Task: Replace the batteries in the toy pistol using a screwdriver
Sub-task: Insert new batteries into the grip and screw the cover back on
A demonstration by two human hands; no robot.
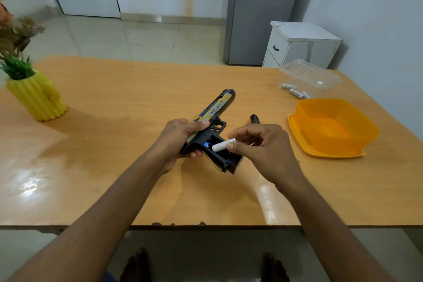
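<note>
Room: tiled floor, white doors, grey cabinet and small white side cabinet [295, 46] beyond an orange wooden table [114, 89].
Toy pistol [211, 130]: one, black with yellow-gold slide panel bearing printed lettering; near table centre, barrel toward 1 o'clock, grip toward 5 o'clock, battery compartment in the grip open, something blue showing inside.
Left hand [180, 142]: fingers and thumb curled round the pistol's rear end.
Right hand [263, 146]: thumb and forefinger pinch one white battery [223, 144], its free end at the compartment mouth.
Screwdriver [254, 118]: one, only a black end shows at 12 o'clock of the right hand; the rest hidden behind it.
Spare batteries [295, 92]: three white, at 2 o'clock.
Clear container [311, 74]: one, just beyond the spares.
Orange container [332, 126]: one, at 3 o'clock.
Yellow vase [36, 96]: one, with artificial plants, at 10 o'clock.
</note>
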